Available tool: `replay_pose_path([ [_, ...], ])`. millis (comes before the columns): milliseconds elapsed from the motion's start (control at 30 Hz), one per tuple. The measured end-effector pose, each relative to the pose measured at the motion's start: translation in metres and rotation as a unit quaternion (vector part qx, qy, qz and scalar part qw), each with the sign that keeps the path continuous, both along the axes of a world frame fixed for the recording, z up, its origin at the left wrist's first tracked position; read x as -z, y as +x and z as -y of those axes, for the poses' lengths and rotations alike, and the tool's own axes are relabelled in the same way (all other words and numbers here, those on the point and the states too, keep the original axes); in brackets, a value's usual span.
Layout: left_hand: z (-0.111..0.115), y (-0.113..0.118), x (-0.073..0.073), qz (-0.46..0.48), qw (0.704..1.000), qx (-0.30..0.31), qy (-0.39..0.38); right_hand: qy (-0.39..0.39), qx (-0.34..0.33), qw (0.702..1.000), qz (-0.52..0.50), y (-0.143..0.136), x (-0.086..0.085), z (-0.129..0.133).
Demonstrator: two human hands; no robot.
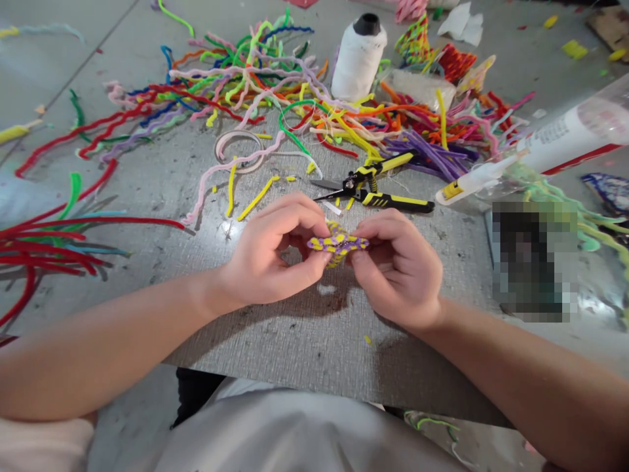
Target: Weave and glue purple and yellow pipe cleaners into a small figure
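Observation:
A small woven piece [338, 244] of yellow and purple fuzzy stems is held up over the grey table, between both hands. My left hand [289, 249] pinches its left end between thumb and fingers. The right end is gripped by my right hand [393, 262], also in a thumb-and-finger pinch. Just beyond the hands lie black and yellow snips [376, 187] with their blades pointing left. Short yellow stem pieces [258, 198] are scattered beyond my left hand.
A heap of colourful fuzzy stems [246, 78] spreads across the back of the table [295, 341]. A white thread spool [358, 59] stands behind. Red stems [49, 236] lie at the left. A glue bottle [550, 144] and a pixelated dark object [531, 262] are at the right.

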State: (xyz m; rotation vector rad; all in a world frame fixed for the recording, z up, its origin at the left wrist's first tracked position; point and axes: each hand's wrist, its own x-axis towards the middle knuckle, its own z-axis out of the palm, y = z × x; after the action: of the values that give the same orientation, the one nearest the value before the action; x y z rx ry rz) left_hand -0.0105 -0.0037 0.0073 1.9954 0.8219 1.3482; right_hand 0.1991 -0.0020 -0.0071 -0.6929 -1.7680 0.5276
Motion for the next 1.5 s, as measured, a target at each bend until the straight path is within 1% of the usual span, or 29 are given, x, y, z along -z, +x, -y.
replay_pose_path([
  [233,-0.001,0.001,-0.002,-0.015,1.0,-0.013,0.002,-0.002,0.013,0.999,0.036,0.002,-0.003,0.0],
  [367,0.001,0.001,-0.003,-0.025,0.999,-0.013,0.016,-0.001,0.002,0.999,0.041,0.003,-0.004,0.002],
  [500,0.001,0.001,-0.002,-0.014,1.0,-0.004,0.003,-0.038,0.009,0.999,0.009,0.001,-0.003,0.005],
  [567,0.0,0.002,0.0,0.003,1.0,0.009,-0.005,-0.043,0.004,0.999,-0.013,0.0,-0.001,0.005],
  [700,-0.001,0.002,0.004,0.017,1.0,0.014,-0.01,-0.028,-0.036,0.998,-0.039,-0.002,0.002,0.001],
  [833,-0.002,0.002,0.004,-0.003,1.0,0.018,-0.002,-0.012,-0.052,0.998,-0.014,0.0,0.001,-0.002],
  [1100,0.001,0.002,-0.001,-0.041,0.999,0.026,0.021,0.019,-0.022,0.999,0.03,0.001,-0.003,0.002],
  [1300,0.003,0.002,0.001,-0.032,0.998,0.062,-0.006,0.038,-0.019,0.998,0.051,0.002,-0.007,0.004],
  [1500,0.002,0.002,0.002,-0.039,0.998,0.043,-0.027,0.022,-0.023,0.998,0.048,0.004,-0.008,0.001],
])
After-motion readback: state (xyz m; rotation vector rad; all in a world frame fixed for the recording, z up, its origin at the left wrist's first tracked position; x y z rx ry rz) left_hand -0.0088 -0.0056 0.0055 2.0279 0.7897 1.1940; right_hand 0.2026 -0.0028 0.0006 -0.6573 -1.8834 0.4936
